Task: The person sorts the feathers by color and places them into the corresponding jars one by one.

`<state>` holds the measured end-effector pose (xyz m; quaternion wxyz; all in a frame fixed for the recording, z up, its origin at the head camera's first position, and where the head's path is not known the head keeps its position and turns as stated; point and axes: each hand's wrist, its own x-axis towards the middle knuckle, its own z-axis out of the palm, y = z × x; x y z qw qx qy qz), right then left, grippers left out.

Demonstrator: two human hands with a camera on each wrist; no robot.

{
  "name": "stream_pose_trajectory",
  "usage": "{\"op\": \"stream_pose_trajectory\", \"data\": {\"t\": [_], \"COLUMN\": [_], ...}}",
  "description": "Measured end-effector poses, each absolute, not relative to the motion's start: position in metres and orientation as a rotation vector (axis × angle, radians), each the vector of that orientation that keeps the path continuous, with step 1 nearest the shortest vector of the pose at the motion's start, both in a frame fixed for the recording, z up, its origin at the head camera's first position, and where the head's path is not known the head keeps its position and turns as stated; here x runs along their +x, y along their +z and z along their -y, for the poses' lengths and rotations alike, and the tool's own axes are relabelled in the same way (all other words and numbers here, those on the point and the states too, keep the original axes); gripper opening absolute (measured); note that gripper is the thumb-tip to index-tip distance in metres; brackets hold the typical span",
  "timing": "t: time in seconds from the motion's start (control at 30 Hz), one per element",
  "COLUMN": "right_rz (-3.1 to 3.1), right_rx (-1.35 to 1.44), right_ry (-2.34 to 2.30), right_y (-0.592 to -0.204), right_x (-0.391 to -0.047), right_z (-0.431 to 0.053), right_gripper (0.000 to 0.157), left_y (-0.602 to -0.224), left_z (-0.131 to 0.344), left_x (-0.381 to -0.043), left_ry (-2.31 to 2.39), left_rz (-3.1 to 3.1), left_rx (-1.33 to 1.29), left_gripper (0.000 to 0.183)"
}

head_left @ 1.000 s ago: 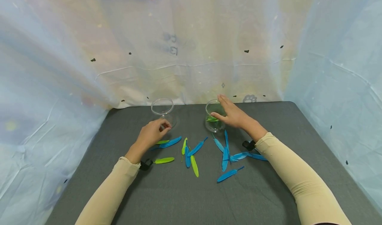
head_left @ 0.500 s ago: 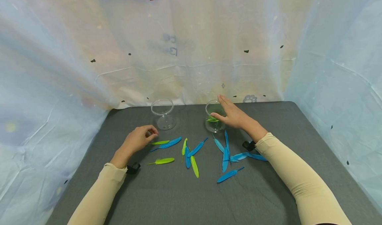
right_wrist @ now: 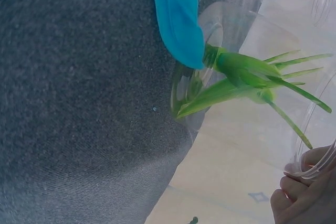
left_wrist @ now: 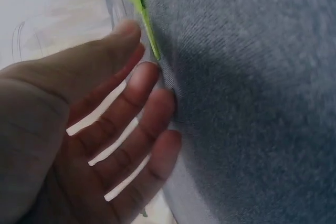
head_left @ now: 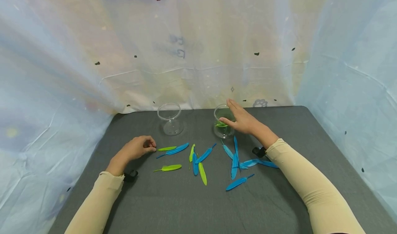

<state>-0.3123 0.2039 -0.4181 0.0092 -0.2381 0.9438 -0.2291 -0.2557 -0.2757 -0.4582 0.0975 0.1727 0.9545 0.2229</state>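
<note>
My left hand [head_left: 135,148] hovers low over the table beside a green feather [head_left: 166,148], thumb and forefinger near its quill tip. In the left wrist view its fingers [left_wrist: 157,106] bend loosely, with no firm pinch on the quill [left_wrist: 150,34] visible. My right hand [head_left: 245,120] holds the rim of a clear plastic cup [head_left: 219,133], thumb in front and fingers at the far side. Several green feathers [right_wrist: 247,74] stand in that cup with their quills up. A blue feather [head_left: 177,149] lies against the green one near my left hand.
A second clear cup [head_left: 172,128] stands at the back left with nothing visible inside. Another green feather [head_left: 171,167] lies in front. Mixed green and blue feathers [head_left: 202,173] lie mid-table; several blue feathers [head_left: 234,166] lie before the right cup. A curtain [head_left: 198,54] hangs behind the table [head_left: 186,206].
My left hand has drawn back from beside the left cup, moving left and toward me, down to the green feather's quill. The right hand stays at its cup.
</note>
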Motion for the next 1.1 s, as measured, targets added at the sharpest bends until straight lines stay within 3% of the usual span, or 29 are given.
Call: {"op": "stream_pose_trajectory", "data": {"t": [1.1], "right_rz": [-2.937], "right_rx": [-0.759], "right_ry": [-0.74], "right_y": [-0.4186], "right_x": [-0.3127], "right_z": [-0.206], "right_gripper": [0.108], "left_y": [-0.4621], "left_z": [0.2785], "left_x": [-0.2581], "left_ry": [0.606], "left_rz": [-2.777], "left_rx": [0.52], "left_gripper": [0.011]}}
